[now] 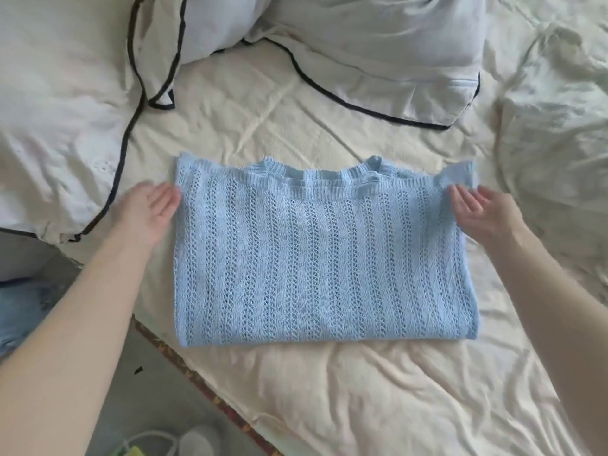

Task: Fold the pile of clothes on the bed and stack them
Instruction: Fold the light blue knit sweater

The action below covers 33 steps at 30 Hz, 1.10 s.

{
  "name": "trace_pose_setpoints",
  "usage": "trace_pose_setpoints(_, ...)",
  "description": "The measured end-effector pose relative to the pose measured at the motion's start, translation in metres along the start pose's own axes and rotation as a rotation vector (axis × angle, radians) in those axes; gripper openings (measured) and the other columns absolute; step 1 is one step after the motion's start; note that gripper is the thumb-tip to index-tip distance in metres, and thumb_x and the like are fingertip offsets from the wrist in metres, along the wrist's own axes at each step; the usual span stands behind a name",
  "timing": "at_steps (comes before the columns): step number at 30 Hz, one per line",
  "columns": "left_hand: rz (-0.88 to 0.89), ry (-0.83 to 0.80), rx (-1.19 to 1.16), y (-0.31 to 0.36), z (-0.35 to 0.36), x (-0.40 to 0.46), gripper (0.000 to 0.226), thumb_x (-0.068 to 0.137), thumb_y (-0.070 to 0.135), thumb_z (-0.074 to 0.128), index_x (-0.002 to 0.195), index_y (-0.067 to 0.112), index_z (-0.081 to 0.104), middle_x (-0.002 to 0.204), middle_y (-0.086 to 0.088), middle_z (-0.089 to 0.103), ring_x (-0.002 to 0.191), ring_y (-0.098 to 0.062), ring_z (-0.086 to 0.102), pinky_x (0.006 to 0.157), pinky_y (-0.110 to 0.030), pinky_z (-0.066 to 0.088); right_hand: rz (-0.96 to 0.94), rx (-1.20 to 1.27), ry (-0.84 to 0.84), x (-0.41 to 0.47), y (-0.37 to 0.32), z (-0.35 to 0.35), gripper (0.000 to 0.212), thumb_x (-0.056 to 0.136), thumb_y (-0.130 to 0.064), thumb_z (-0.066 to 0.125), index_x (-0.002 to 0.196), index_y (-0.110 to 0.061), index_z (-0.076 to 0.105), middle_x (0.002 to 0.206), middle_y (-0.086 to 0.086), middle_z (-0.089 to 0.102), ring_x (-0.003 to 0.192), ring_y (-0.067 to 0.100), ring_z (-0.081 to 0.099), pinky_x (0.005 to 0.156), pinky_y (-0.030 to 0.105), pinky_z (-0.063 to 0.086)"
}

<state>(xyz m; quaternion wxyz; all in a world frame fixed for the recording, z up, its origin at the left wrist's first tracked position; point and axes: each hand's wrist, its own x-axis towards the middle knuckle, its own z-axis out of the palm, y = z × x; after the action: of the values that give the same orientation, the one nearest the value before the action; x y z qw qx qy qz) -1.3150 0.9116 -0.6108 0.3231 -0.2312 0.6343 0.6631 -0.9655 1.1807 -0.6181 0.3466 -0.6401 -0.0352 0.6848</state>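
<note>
While folded blue sweater (pixel 324 255) lies on bed (pixel 362 390), left hand (pixel 149 212), right hand (pixel 483 213) flank it, grips spread.

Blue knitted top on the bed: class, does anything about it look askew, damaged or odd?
Yes. The blue knitted top lies folded flat, but its ribbed far edge is wavy, with loose, torn-looking strands at two spots. Both open hands, left and right, sit at its far corners.

Pale-blue openwork-striped sweater (pixel 324 258), cream sheet (pixel 329 390)
</note>
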Motion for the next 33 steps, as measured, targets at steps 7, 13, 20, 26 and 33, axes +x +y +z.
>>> trace_pose_setpoints(7, 0.937, -0.106, 1.265, -0.077, -0.045, -0.038, 0.028, 0.093, 0.004, 0.049, 0.118, -0.003, 0.057, 0.123, -0.02, 0.057, 0.118, -0.033, 0.05, 0.104, -0.038, 0.034, -0.97, -1.343, -0.097, -0.027, 0.081, -0.043, 0.028, 0.094, -0.009, 0.053, 0.121, 0.001, 0.058, 0.121, 0.015, 0.06, 0.115, 0.028, 0.053, 0.099, 0.032, 0.037)
trace_pose_setpoints(13, 1.087, -0.593, 1.761, -0.173, -0.058, -0.1, 0.052, 0.093, 0.034, 0.035, 0.142, 0.017, 0.04, 0.15, -0.012, 0.034, 0.14, -0.033, 0.027, 0.113, -0.057, 0.016, -1.178, -1.903, -0.661, -0.063, 0.175, -0.089, 0.047, 0.095, -0.031, 0.044, 0.136, -0.009, 0.05, 0.144, 0.016, 0.044, 0.135, 0.035, 0.038, 0.111, 0.057, 0.024)
trace_pose_setpoints(20, 0.946, -0.426, 2.065, -0.165, -0.126, -0.079, 0.057, 0.1, 0.043, 0.01, 0.144, 0.017, 0.036, 0.152, -0.009, 0.029, 0.14, -0.03, 0.026, 0.115, -0.046, 0.003, -1.027, -2.31, -0.511, -0.035, 0.136, -0.155, 0.059, 0.095, -0.054, 0.011, 0.147, -0.027, 0.02, 0.155, 0.001, 0.018, 0.144, 0.022, 0.013, 0.117, 0.04, -0.003)
trace_pose_setpoints(26, 0.852, -0.283, 1.836, -0.129, -0.177, -0.08, 0.053, 0.098, 0.027, 0.03, 0.143, 0.0, 0.034, 0.151, -0.02, 0.028, 0.14, -0.039, 0.025, 0.111, -0.052, 0.021, -0.95, -2.278, -0.25, -0.04, 0.098, -0.182, 0.068, 0.096, -0.053, 0.007, 0.144, -0.016, 0.039, 0.152, 0.012, 0.032, 0.141, 0.025, 0.025, 0.115, 0.048, 0.012)
trace_pose_setpoints(33, 0.297, -0.016, 1.177, -0.148, -0.158, -0.091, 0.047, 0.099, 0.016, 0.044, 0.141, -0.002, 0.034, 0.142, -0.022, 0.041, 0.128, -0.036, 0.043, 0.108, -0.044, 0.033, -1.062, -2.176, -0.556, -0.098, 0.187, -0.153, 0.055, 0.094, -0.036, 0.032, 0.145, -0.014, 0.034, 0.152, 0.011, 0.027, 0.14, 0.033, 0.024, 0.112, 0.056, 0.013)
